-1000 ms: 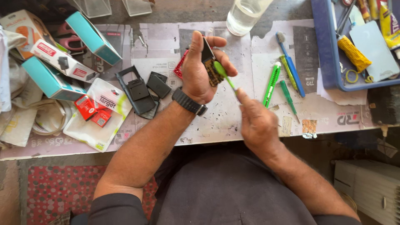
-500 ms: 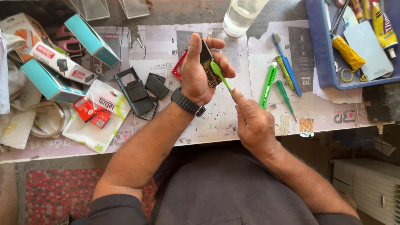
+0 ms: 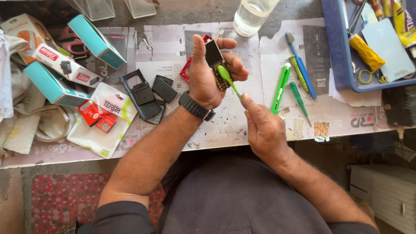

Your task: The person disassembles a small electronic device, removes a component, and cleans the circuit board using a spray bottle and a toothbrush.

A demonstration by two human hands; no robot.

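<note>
Far left of the paper-covered table point(image 3: 268, 125): 2 long teal-ended boxes, one point(image 3: 52, 84) lower and one point(image 3: 97, 41) higher, with a white box bearing red labels point(image 3: 65, 65) lying between them. Just below, a clear flat packet with a white card point(image 3: 102, 119), and 2 small red packs point(image 3: 97, 117) resting on its left edge. Right of the packet, black plastic phone shells point(image 3: 147, 93) in a loose pile.

Centre: left hand point(image 3: 208, 73), watch at the wrist, closed around a small opened phone point(image 3: 215, 60); thumb up along its left side, fingers wrapped over the right. Screen dark, lower part showing what looks like a bare brownish keypad board. Phone held above the table, not on it.

Right hand point(image 3: 264, 130) pinches the thin shaft of a green-headed brush point(image 3: 227, 78) between thumb and forefinger; the head lies against the phone's lower half.

Further right: green utility knife point(image 3: 281, 86), blue-handled brush point(image 3: 301, 65), green screwdriver point(image 3: 299, 99), all flat on the paper. Top centre, 1 clear glass point(image 3: 253, 15). Far right, blue tray point(image 3: 342, 56) holding a yellow-handled tool point(image 3: 366, 52).
</note>
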